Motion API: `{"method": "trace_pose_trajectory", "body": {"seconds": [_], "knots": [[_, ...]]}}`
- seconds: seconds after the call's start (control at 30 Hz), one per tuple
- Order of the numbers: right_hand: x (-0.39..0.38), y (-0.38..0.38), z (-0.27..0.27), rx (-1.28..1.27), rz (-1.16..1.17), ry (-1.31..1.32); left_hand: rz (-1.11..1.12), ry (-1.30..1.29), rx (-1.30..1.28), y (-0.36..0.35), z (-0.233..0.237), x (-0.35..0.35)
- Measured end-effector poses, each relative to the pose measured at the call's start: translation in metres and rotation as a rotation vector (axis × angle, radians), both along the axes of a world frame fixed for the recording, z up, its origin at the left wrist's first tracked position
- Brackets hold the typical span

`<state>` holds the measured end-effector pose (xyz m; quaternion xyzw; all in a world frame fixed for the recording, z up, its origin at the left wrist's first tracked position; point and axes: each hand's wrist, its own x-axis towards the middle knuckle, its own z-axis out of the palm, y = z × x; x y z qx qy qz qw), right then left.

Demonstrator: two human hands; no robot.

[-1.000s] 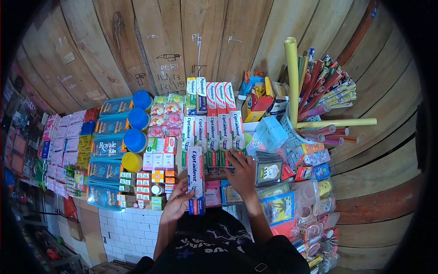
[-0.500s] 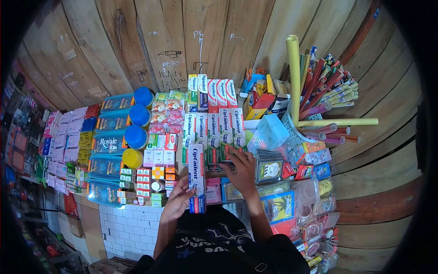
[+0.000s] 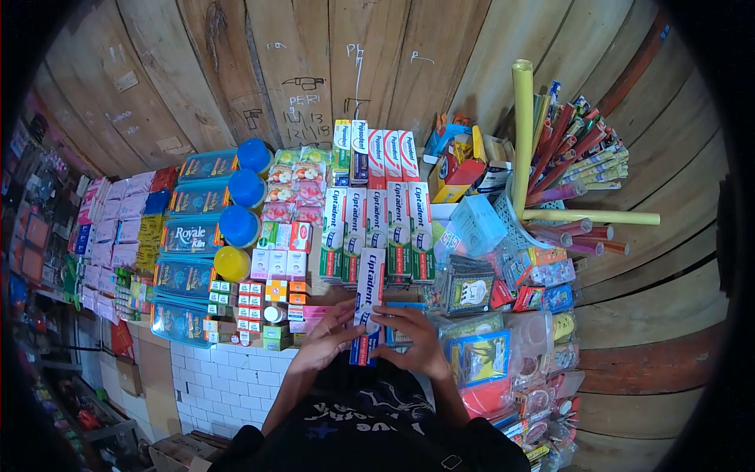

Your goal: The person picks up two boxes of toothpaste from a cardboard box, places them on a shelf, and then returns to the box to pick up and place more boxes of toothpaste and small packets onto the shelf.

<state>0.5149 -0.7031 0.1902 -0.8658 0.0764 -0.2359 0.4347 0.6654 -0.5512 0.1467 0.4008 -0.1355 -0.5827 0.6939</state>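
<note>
A white and blue Ciptadent toothpaste box [image 3: 370,277] stands lengthwise in front of my body, its blue end toward me. My left hand [image 3: 324,344] grips its left side near the lower half. From the right, my right hand [image 3: 415,340] closes on the same box, with thumb and fingers at its edge. Just beyond lie rows of green-ended Ciptadent toothpaste boxes [image 3: 398,224]. Behind them are red and white Pepsodent boxes [image 3: 392,153] and a dark blue Pepsodent box [image 3: 359,149].
Left of the toothpaste are soap packs [image 3: 295,189], blue-lidded jars [image 3: 240,226], a yellow-lidded jar [image 3: 232,264] and Royale Klin packs [image 3: 190,237]. To the right, a light blue basket [image 3: 511,223] holds rolled paper [image 3: 522,134]. A plank wall [image 3: 440,55] rises behind.
My right hand has come back from the rows of toothpaste boxes to the box in my left hand. Both hands now hold it. The view has shifted slightly.
</note>
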Motion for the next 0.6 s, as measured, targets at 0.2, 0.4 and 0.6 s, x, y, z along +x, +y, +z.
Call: {"method": "trace_pose_trajectory", "body": {"seconds": [0.2,0.4,0.6], "knots": [[-0.001,0.005,0.005,-0.084,0.086,0.103,-0.018,0.033,0.054,-0.008,-0.006,0.002],[0.007,0.003,-0.007,-0.169,0.049,0.147,-0.02,0.128,0.033,-0.018,0.001,0.01],[0.013,-0.001,-0.015,-0.209,0.006,0.121,0.004,0.202,-0.052,-0.023,-0.014,0.011]]}}
